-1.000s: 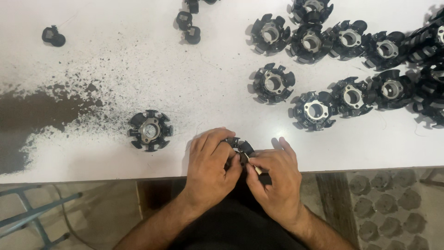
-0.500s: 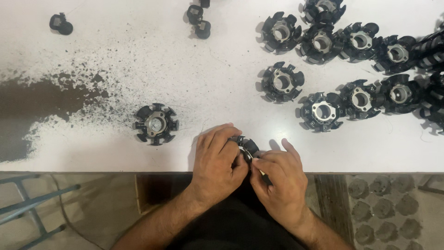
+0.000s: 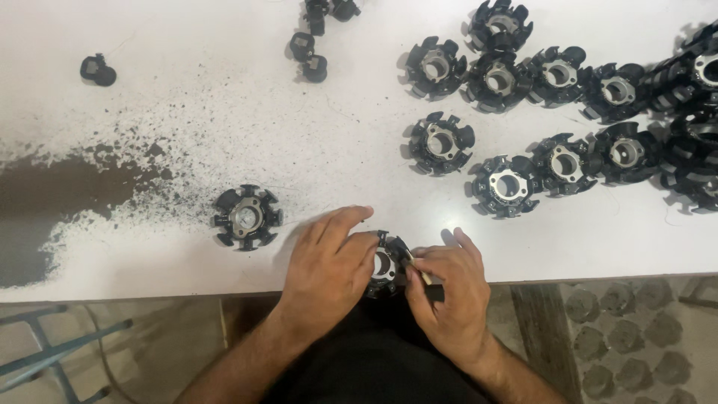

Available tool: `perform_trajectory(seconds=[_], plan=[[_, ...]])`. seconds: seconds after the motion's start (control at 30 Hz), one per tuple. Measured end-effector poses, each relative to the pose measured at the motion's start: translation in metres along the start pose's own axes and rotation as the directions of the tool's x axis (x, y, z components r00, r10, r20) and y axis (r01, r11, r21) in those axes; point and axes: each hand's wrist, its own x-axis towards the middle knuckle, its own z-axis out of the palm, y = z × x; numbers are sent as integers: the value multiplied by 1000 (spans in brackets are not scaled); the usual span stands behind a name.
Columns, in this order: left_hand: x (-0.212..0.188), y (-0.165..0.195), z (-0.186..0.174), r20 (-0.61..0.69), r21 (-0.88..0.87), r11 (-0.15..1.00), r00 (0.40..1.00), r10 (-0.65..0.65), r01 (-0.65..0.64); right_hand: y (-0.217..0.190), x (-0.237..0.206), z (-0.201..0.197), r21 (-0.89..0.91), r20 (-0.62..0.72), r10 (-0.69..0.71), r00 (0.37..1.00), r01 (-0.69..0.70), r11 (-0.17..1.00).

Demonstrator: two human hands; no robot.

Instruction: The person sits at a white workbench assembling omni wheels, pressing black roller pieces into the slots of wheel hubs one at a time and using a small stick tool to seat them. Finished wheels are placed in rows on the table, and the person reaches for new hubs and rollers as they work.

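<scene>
Fingers (image 3: 351,251) of the left hand (image 3: 329,262) curled over a black finned ring part (image 3: 385,265), clamping it against the near edge of the white table (image 3: 187,150). Right hand (image 3: 449,299) closed too, pinching a thin pale tool (image 3: 417,268) between thumb and forefinger, tip set at the ring's rim. Ring itself half hidden under the left fingers, only its metal bore and a few fins showing, right at the table edge and partly over the lap.

To do this well, by the look of it:

- Grip the ring by its outer fins, not across the bore, so as to leave the working spot open to view.
- Rest the ring's underside on the table edge rather than in mid-air; steadier that way, less chance of a slip into the lap.
- Hold the tool short, close to its tip, and press along its length, never sideways; likely to bend or snap if levered.
- Turn the ring with the left hand to bring each fin round, instead of twisting the right wrist.
- Mind the left thumb, just beside the tool's point.

Elsewhere on the table: one like ring (image 3: 246,217) alone to the left, near a dark worn patch (image 3: 67,194); a crowd of the same rings (image 3: 508,185) to the right, some touching; small black caps (image 3: 308,56) at the far side. Exact contact of the tool tip too small to tell.
</scene>
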Motion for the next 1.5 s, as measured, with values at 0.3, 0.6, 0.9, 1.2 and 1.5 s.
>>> perform_trajectory(seconds=[0.3,0.6,0.9,1.2,1.5], plan=[[5,-7,-4,156,-56,998,988,14,-6,2,5,1,30,8,-5,1000,5,1000],[7,-6,-14,135,0,990,981,139,-140,5,8,3,43,-23,-7,1000,8,999],[10,3,-6,179,-114,990,982,-66,88,8,2,6,66,-25,-109,994,111,992],[0,-1,-7,157,-197,971,982,-105,135,10,-7,14,54,21,-122,992,120,991],[-4,-3,-10,178,-244,952,973,-145,186,6,-7,15,59,-2,-152,988,152,987]])
